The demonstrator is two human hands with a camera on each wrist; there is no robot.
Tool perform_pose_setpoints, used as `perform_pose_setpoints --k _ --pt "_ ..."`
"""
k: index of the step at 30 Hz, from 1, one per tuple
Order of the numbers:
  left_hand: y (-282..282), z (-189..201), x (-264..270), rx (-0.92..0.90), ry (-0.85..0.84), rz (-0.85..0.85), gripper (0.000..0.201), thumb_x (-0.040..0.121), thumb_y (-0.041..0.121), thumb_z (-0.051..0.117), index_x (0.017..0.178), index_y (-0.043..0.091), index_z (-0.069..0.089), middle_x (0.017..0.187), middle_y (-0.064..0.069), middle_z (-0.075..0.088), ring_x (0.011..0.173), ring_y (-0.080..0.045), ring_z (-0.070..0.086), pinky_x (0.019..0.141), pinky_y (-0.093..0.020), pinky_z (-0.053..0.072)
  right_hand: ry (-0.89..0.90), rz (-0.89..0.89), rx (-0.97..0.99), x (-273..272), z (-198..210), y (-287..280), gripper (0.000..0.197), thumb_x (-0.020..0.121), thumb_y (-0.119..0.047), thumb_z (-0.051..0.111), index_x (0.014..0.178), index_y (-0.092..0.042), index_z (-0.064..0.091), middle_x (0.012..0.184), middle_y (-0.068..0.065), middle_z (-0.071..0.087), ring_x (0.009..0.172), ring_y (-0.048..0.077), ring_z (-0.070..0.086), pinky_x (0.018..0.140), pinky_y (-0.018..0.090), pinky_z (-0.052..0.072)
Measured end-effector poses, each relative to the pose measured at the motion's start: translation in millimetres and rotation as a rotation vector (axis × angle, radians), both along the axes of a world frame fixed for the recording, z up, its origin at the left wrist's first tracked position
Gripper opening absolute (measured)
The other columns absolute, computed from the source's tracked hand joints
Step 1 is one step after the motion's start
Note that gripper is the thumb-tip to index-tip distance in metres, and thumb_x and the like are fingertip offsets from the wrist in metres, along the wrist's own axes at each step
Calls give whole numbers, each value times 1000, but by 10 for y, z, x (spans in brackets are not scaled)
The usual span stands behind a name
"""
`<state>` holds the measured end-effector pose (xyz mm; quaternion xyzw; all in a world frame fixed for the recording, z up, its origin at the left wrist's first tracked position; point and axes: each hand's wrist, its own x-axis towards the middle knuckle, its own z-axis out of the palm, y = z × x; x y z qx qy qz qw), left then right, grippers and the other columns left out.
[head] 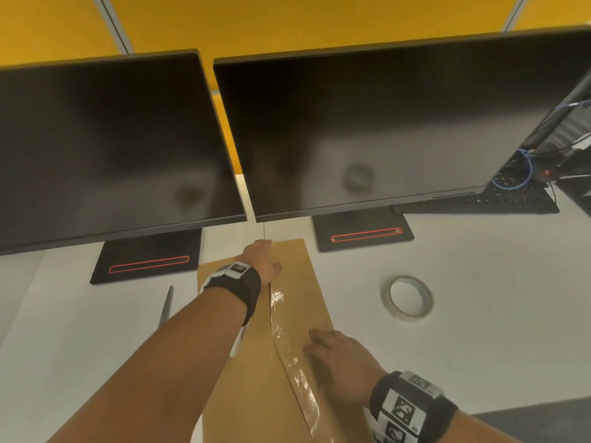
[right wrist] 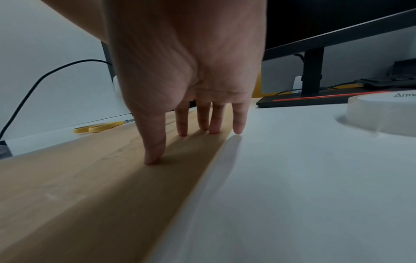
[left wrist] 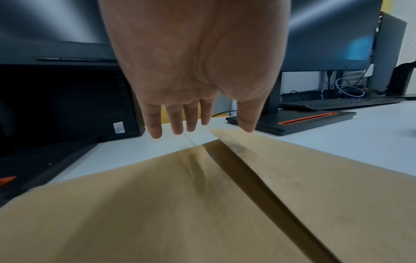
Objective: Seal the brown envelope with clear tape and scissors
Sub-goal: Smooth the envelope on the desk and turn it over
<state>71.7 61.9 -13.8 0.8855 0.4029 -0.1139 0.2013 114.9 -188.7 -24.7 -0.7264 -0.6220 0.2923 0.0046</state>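
Note:
The long brown envelope [head: 256,362] lies flat on the white desk [head: 463,330], running away from me. A wrinkled strip of clear tape [head: 289,353] runs along its flap edge. My left hand [head: 260,255] reaches to the envelope's far end with straight, spread fingers [left wrist: 155,128]; the left wrist view does not show whether they touch. There the flap [left wrist: 292,169] stands slightly lifted over a dark shadow. My right hand [head: 332,350] presses straight fingers [right wrist: 153,153] on the envelope [right wrist: 90,178] near its right edge. The tape roll [head: 407,298] lies to the right, and the scissors [head: 166,306] with yellow handles [right wrist: 99,127] to the left.
Two dark monitors [head: 367,132] stand on black bases [head: 363,235] just behind the envelope's far end. A black keyboard [head: 499,199] and cables lie at the back right. The desk's front edge shows at the lower right [head: 527,407].

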Motion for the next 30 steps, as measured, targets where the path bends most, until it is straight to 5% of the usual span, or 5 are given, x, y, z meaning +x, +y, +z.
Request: perform_pose_setpoints --k 11,20,25,30 --pt "58 -180 226 68 101 4 69 86 40 63 143 18 31 143 -9 38 125 -30 46 98 -42 44 15 -27 15 138 31 295 47 87 -24 54 133 -24 46 143 2 37 124 25 41 105 37 35" --pt "107 -157 187 56 42 40 58 76 42 70 124 17 50 121 -5 40 103 -25 52 84 -37 52 39 -34 7 151 16 334 45 84 -21 59 127 -23 50 135 2 41 120 24 42 99 36 38" --pt "93 -50 98 13 -66 60 60 74 43 73 122 19 45 121 -3 41 96 -25 56 76 -33 51 44 -33 4 155 19 313 43 84 -23 59 126 -24 51 133 3 41 120 24 42 101 36 37" --pt "91 85 -49 -42 -107 45 49 81 46 66 116 22 43 111 -6 59 100 -30 57 83 -38 48 45 -67 23 166 68 313 39 85 -24 57 124 -23 54 136 4 39 121 26 44 102 36 39"
